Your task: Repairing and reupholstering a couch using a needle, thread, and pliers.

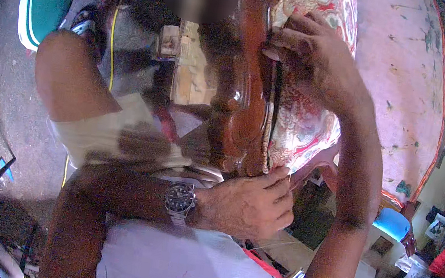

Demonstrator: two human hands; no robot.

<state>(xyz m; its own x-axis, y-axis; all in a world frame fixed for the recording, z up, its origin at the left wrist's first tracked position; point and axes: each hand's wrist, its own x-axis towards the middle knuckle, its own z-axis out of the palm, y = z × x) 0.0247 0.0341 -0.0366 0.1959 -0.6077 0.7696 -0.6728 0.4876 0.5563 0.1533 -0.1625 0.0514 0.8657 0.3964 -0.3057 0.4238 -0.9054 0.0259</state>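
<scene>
A carved, glossy brown wooden frame (242,102) of a piece of furniture runs up the middle. Beside it on the right bulges floral upholstery fabric (307,120) in white, red and grey. A narrow trim (269,140) follows the seam between wood and cloth. My right hand (314,55) rests over the far part of this seam, its fingers bent and pressed together at the trim. At the near end, my left hand (250,205) has its fingers curled, thumb and forefinger pinched by the trim's lower end. A wristwatch (180,198) is on my left wrist.
A large pink, worn panel with a red edge (395,101) stands to the right. A yellow cable (112,55) crosses the floor at left, near a bare knee (75,75). A light wooden board (195,67) lies beyond the frame. Assorted items, including a blue container (391,222), sit at lower right.
</scene>
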